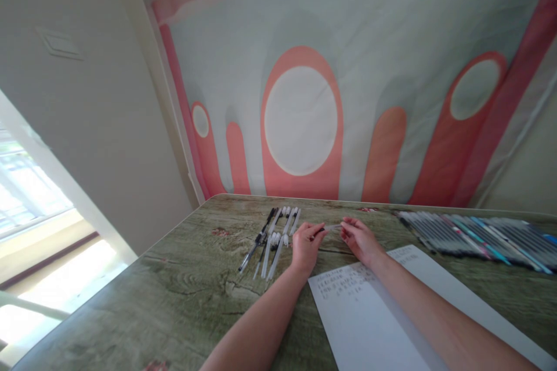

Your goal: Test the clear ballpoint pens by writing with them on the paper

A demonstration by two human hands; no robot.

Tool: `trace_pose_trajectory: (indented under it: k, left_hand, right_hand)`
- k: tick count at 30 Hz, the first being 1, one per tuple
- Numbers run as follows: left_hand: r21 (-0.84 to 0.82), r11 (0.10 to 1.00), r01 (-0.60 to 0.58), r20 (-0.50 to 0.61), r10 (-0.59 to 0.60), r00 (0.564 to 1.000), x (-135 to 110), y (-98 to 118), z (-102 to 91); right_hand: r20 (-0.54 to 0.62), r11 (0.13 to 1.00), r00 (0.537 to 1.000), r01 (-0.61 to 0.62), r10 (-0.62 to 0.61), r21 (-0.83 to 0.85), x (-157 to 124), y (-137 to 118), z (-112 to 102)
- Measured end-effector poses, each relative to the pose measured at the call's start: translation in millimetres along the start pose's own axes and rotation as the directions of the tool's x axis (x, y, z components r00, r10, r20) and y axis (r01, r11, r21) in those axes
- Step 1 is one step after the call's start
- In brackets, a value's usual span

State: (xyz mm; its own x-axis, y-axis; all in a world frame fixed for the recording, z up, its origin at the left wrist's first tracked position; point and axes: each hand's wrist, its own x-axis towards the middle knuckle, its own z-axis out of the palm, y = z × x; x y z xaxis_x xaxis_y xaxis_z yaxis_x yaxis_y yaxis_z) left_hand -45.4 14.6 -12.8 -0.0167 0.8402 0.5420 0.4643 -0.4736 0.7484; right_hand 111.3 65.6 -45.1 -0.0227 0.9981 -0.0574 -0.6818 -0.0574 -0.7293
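My left hand (305, 248) is closed around the dark end of a slim pen with a clear barrel (332, 226), above the table's middle. The fingertips of my right hand (360, 242) pinch the pen's other end, so it lies level between both hands. Just left of my left hand lies a loose group of pens (270, 243), some with white caps, some black. Beneath my right forearm is white paper (369, 313) with rows of small handwriting near its top edge.
A long row of pens and refills (474, 237), mostly grey with a few blue and pink, lies at the table's right. The wood-patterned table (174, 301) ends at a wall with a pink and grey covering (300, 185). A bright window (30, 179) is at the left.
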Motion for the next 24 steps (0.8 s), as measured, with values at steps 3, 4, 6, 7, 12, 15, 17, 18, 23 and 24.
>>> trace_pose_trajectory:
  k: [3,4,6,7,12,15,17,18,23,24]
  left_hand:
    - [-0.008,1.000,0.010,-0.011,-0.010,1.000,0.3,-0.9,0.0]
    - [-0.015,1.000,0.013,-0.012,-0.013,1.000,0.4,-1.0,0.0]
    - [-0.027,0.999,0.019,-0.008,-0.019,1.000,0.6,-1.1,0.0]
    - [-0.031,0.999,0.024,-0.006,-0.024,1.000,0.7,-1.1,0.0]
    - [-0.026,0.999,0.036,-0.002,-0.036,0.999,1.2,-0.8,-0.3]
    - [-0.011,1.000,0.027,-0.001,-0.027,1.000,1.4,-0.3,-1.3]
    - [0.000,1.000,0.026,-0.007,-0.026,1.000,1.6,0.2,-2.0]
    - [0.003,1.000,0.028,-0.009,-0.028,1.000,1.7,0.4,-2.3]
    - [-0.001,0.999,0.035,-0.004,-0.035,0.999,1.5,0.6,-2.0]
    - [-0.001,0.999,0.033,0.000,-0.033,0.999,1.3,0.4,-1.8]
  right_hand:
    - [-0.007,1.000,1.000,0.002,-0.002,-0.010,-0.9,-0.6,0.9]
    - [-0.009,1.000,1.000,0.005,-0.005,-0.013,-1.2,-0.7,1.3]
    - [-0.010,1.000,1.000,0.014,-0.014,-0.015,-1.7,-1.0,1.8]
    - [-0.009,1.000,1.000,0.017,-0.017,-0.015,-1.9,-1.1,1.9]
    - [0.000,1.000,1.000,0.007,-0.007,-0.016,-2.3,-1.3,1.3]
    - [0.016,1.000,1.000,0.014,-0.014,-0.017,-2.8,-1.4,1.1]
    - [0.027,1.000,0.999,0.017,-0.017,-0.016,-3.2,-1.3,1.1]
    - [0.032,1.000,0.999,0.017,-0.016,-0.016,-3.3,-1.2,1.1]
    - [0.031,1.000,0.999,0.024,-0.023,-0.015,-3.2,-0.4,1.3]
    - [0.027,1.000,0.999,0.026,-0.025,-0.014,-3.1,-0.3,1.3]
